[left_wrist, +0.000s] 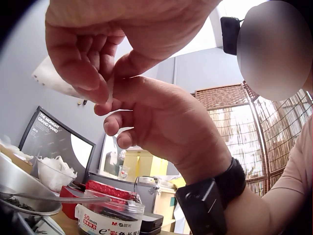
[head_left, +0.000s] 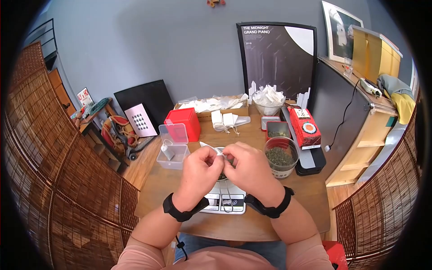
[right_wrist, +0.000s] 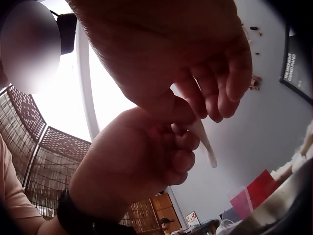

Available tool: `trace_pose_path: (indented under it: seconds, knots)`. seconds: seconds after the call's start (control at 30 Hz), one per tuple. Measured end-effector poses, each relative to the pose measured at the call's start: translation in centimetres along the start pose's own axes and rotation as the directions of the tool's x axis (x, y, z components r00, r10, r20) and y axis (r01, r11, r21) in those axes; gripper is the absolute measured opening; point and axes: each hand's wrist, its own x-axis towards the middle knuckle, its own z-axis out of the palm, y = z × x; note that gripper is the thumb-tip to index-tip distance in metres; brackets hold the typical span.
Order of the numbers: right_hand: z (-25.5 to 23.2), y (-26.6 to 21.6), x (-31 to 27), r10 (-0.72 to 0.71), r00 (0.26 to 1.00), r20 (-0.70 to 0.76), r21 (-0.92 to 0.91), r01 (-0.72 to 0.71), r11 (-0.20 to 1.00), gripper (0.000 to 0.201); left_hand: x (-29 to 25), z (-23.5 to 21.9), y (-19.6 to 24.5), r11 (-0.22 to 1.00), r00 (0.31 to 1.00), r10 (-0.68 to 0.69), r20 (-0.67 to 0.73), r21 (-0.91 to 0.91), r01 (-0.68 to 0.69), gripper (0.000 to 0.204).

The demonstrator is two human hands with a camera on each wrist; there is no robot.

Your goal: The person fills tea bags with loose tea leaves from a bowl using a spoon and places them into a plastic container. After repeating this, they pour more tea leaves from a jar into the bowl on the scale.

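Above a bowl on a white scale, both hands meet at a small white pouch. Thumb and fingers of the left hand pinch its edge, and the right hand pinches it right alongside, the fingertips nearly touching. In the left wrist view the pouch sticks out beyond the fingers; the right wrist view shows its pale end below them. Dark dried leaves show in the bowl, mostly hidden by the hands. A metal handle extends over the scale.
Left of the hands stand a lidded clear box, lid raised, and a red box. White pouches fill a cardboard tray and a bowl at the back. On the right are a leaf jar and red package.
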Motion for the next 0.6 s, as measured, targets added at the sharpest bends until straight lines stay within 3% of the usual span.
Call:
trace_pose_path:
  seconds: [0.13,0.2,0.3,0.43,0.53,0.6]
  knots:
    - [0.0,0.2,0.0,-0.026,0.999,-0.034,-0.071,0.023,0.997,0.008,-0.1,-0.3,0.3,0.99,0.998,0.05,0.03,0.129,-0.053,0.011]
    - [-0.2,0.5,0.1,0.01,1.0,0.007,-0.102,-0.009,0.995,0.005,-0.2,-0.3,0.4,0.95,0.994,0.106,0.037,0.29,-0.112,0.011]
    - [-0.7,0.4,0.2,0.066,0.995,0.074,-0.165,-0.053,0.985,0.008,-0.3,-0.4,0.4,0.934,0.995,0.072,0.071,0.345,-0.092,0.011]
    - [-0.8,0.4,0.3,0.095,0.99,0.106,-0.165,-0.077,0.983,0.011,-0.5,-0.7,0.3,0.934,0.993,0.091,0.07,0.34,-0.11,0.014]
    - [-1.2,0.8,0.5,0.172,0.976,0.133,-0.045,-0.167,0.985,0.011,-0.8,-1.4,0.3,0.949,0.987,0.119,0.108,0.281,-0.145,0.015]
    - [-1.6,1.0,0.7,0.271,0.945,0.185,0.092,-0.291,0.952,0.009,-1.0,-1.6,0.8,0.861,0.918,0.391,0.066,0.327,-0.39,0.038]
